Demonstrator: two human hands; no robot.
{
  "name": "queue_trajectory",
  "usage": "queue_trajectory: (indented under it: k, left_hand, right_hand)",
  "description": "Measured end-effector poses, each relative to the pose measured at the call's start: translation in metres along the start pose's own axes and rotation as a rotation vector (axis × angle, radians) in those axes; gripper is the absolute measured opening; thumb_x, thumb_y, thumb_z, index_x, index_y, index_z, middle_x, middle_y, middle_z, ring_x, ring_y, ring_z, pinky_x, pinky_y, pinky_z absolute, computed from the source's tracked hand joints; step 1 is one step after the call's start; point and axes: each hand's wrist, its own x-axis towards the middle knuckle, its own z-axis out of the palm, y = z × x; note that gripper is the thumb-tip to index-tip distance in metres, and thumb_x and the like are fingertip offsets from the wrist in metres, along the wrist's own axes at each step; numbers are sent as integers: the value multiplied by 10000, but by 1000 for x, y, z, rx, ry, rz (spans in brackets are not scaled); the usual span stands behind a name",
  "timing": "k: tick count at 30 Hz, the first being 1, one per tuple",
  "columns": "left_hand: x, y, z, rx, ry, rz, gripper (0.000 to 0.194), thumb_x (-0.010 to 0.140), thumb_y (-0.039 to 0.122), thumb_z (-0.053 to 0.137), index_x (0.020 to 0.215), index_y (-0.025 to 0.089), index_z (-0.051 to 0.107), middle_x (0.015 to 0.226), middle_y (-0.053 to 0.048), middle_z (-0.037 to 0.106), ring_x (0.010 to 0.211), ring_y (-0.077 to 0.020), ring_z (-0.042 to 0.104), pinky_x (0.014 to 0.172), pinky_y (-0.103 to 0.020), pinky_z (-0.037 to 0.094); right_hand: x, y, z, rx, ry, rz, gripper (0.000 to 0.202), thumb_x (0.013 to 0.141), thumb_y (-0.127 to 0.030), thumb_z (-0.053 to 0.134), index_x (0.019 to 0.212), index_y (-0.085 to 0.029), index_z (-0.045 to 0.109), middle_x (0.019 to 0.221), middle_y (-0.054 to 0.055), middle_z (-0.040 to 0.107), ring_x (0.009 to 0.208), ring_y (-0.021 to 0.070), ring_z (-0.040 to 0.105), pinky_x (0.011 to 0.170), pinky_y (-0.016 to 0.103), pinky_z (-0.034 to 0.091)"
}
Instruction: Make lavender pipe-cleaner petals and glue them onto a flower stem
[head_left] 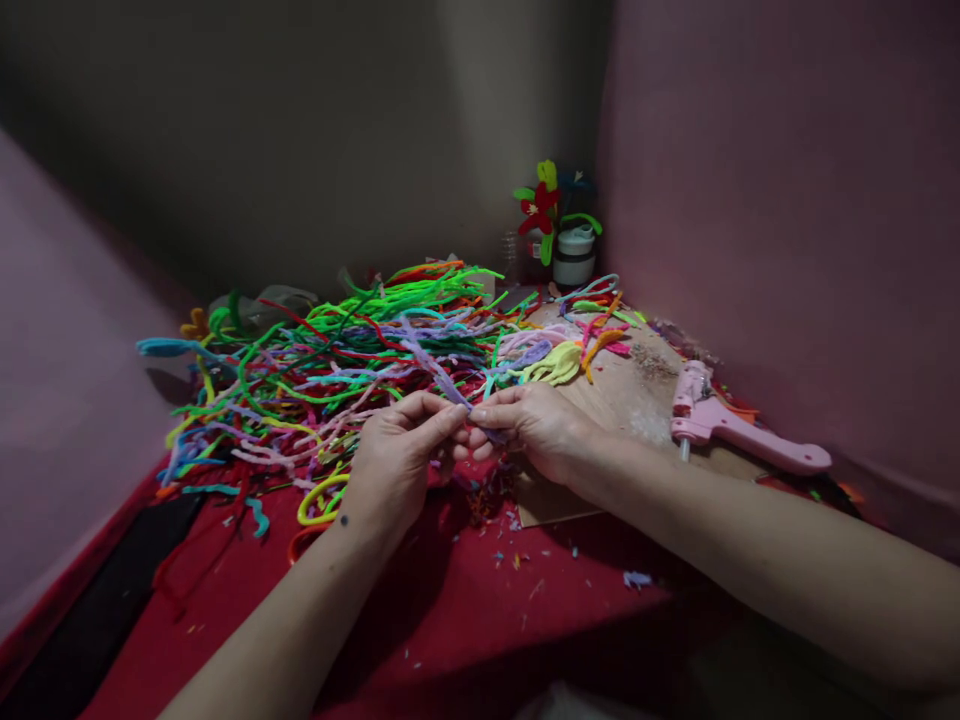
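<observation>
A purple fuzzy stem (437,372) rises up and to the left from between my fingertips. My left hand (405,450) pinches it from the left. Close against those fingers, my right hand (532,425) pinches the stem's lower part, and a bit of purple shows beneath its fingers. Behind both hands spreads a large heap of coloured fuzzy stems (360,350), green, pink, red, yellow and blue. Yellow looped stems (555,366) lie just beyond my right hand.
On the right, a pink glue gun (757,435) rests on a brown board (611,395). At the back corner stand a white lidded jar (575,258) and a red fuzzy flower (538,209). Small scraps are scattered over the red cloth (480,620).
</observation>
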Motion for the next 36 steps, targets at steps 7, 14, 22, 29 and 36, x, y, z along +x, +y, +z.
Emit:
queue_trajectory:
  k: [7, 14, 22, 29, 36]
  left_hand:
    - [5, -8, -1, -35, -59, -7, 222, 654, 283, 731, 722, 138, 578, 560, 14, 612, 426, -81, 541, 406, -179, 406]
    - [-2, -11, 5, -76, -36, 104, 147, 702, 269, 680, 697, 151, 593, 574, 12, 613, 462, -87, 532, 444, -193, 420]
    - [-8, -10, -3, 279, 5, 496, 117, 712, 201, 656, 819, 217, 701, 708, 16, 594, 580, -105, 505, 571, -220, 430]
    - [-2, 1, -15, 403, -71, 439, 746, 766, 214, 590, 1410, 352, 241, 728, 40, 511, 510, -90, 462, 490, -208, 404]
    - [6, -3, -29, 1131, 134, 1041, 252, 774, 226, 615, 1016, 271, 665, 824, -37, 527, 787, -183, 496, 696, -300, 408]
  right_hand:
    - [-6, 2, 3, -115, 25, -80, 194, 797, -87, 540, 606, -113, 558, 530, 12, 620, 384, 69, 536, 387, 166, 411]
    - [-4, 3, 5, -82, 8, -97, 226, 816, -127, 530, 593, -108, 559, 537, 27, 625, 413, 73, 551, 436, 178, 440]
    - [-6, -6, 8, -108, 68, -5, 232, 784, -52, 529, 563, -122, 542, 460, -4, 576, 345, 59, 495, 354, 163, 354]
    - [-5, -12, 6, -161, 55, 51, 203, 792, -52, 522, 602, -107, 568, 482, 4, 587, 357, 72, 505, 372, 184, 378]
    - [-4, -10, 4, -199, 19, 13, 234, 799, -49, 517, 577, -110, 559, 494, 1, 587, 353, 64, 504, 371, 178, 382]
